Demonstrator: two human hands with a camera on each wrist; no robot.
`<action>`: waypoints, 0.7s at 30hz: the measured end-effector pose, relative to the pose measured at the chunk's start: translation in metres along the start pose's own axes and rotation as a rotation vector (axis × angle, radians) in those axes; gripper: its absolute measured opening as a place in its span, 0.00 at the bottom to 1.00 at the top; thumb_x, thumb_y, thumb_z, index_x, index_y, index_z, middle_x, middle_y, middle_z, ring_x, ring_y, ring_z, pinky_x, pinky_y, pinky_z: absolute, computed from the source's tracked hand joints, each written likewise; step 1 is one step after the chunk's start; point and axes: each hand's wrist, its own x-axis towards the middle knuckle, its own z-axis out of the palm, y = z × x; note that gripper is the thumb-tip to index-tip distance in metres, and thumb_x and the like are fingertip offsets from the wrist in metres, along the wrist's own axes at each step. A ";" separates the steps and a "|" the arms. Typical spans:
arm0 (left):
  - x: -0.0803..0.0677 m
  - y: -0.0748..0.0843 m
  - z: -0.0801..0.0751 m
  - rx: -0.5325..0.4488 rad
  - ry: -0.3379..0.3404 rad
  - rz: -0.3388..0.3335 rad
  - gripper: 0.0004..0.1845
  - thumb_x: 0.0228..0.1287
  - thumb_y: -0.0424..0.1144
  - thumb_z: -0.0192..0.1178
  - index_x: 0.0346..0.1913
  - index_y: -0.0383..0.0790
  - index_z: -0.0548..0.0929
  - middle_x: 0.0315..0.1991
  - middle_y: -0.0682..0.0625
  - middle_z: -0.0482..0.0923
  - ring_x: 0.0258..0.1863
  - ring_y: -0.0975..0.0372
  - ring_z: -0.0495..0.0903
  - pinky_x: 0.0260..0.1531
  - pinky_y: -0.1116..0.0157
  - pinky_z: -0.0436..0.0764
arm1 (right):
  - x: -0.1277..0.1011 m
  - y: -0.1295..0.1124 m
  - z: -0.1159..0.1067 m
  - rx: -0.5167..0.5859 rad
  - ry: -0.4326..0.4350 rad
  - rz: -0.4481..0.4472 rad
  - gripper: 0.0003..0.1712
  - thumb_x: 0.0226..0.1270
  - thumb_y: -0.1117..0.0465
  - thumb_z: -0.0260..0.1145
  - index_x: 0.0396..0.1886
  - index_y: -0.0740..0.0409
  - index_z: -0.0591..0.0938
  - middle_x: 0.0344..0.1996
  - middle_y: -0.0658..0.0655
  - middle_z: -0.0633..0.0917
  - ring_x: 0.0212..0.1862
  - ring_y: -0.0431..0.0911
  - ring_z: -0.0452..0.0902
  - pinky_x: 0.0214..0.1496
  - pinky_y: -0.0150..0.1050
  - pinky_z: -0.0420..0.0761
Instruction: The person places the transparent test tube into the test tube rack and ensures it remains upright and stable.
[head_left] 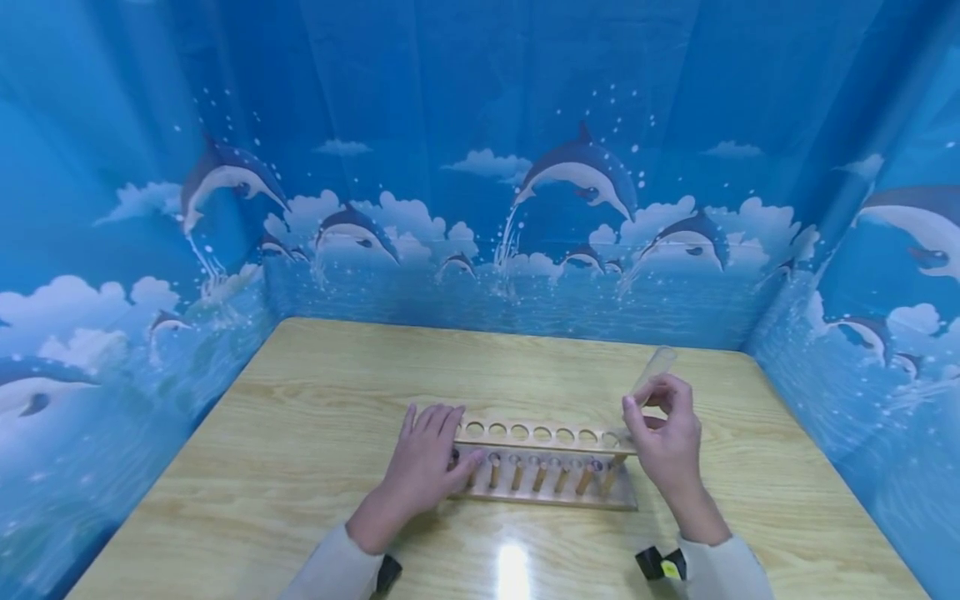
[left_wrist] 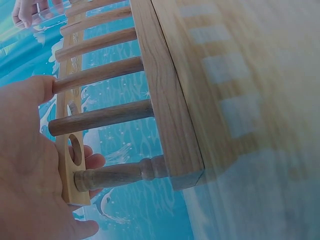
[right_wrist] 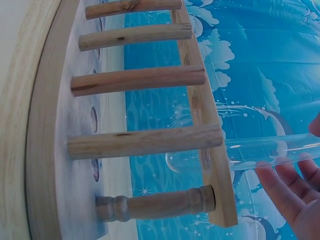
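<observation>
A wooden test tube rack (head_left: 547,500) stands on the table, with a row of round holes in its top bar and several upright pegs below. My left hand (head_left: 427,454) grips the rack's left end. In the left wrist view, that hand's thumb lies against a peg (left_wrist: 100,75), with fingers showing behind the top bar (left_wrist: 65,150). My right hand (head_left: 667,437) pinches a clear glass test tube (head_left: 656,367) above the rack's right end. The tube leans, mouth up and to the right. In the right wrist view, its rounded bottom (right_wrist: 180,162) shows below the top bar, at the end hole.
The wood-grain table (head_left: 337,375) extends around the rack. A blue curtain (head_left: 465,100) printed with dolphins and clouds closes off the back and both sides. A bright light reflection (head_left: 513,571) lies on the table in front of the rack.
</observation>
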 end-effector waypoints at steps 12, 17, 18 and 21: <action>0.000 -0.001 0.001 0.004 0.007 0.002 0.39 0.67 0.62 0.52 0.71 0.38 0.64 0.66 0.42 0.68 0.68 0.49 0.63 0.71 0.41 0.44 | 0.005 -0.033 -0.002 0.010 -0.031 0.019 0.20 0.56 0.82 0.61 0.48 0.76 0.67 0.28 0.62 0.77 0.36 0.29 0.74 0.30 0.18 0.78; 0.000 -0.001 0.001 0.008 0.005 -0.001 0.39 0.68 0.63 0.51 0.71 0.38 0.64 0.66 0.41 0.68 0.68 0.48 0.63 0.71 0.41 0.44 | 0.006 -0.036 -0.002 0.014 -0.045 -0.001 0.20 0.54 0.83 0.62 0.46 0.77 0.66 0.28 0.62 0.76 0.35 0.29 0.74 0.29 0.20 0.78; 0.000 0.000 0.000 0.007 0.004 -0.002 0.39 0.68 0.63 0.51 0.71 0.38 0.64 0.66 0.41 0.68 0.68 0.48 0.62 0.71 0.41 0.44 | 0.006 -0.036 -0.002 0.016 -0.048 -0.001 0.20 0.54 0.83 0.62 0.46 0.77 0.67 0.28 0.62 0.76 0.35 0.30 0.74 0.29 0.20 0.79; 0.000 0.000 0.000 0.004 0.000 -0.004 0.39 0.68 0.63 0.51 0.71 0.38 0.64 0.66 0.41 0.68 0.68 0.48 0.62 0.71 0.42 0.43 | 0.006 -0.036 -0.002 0.009 -0.056 -0.001 0.20 0.53 0.83 0.62 0.45 0.76 0.67 0.27 0.61 0.76 0.34 0.30 0.74 0.28 0.21 0.79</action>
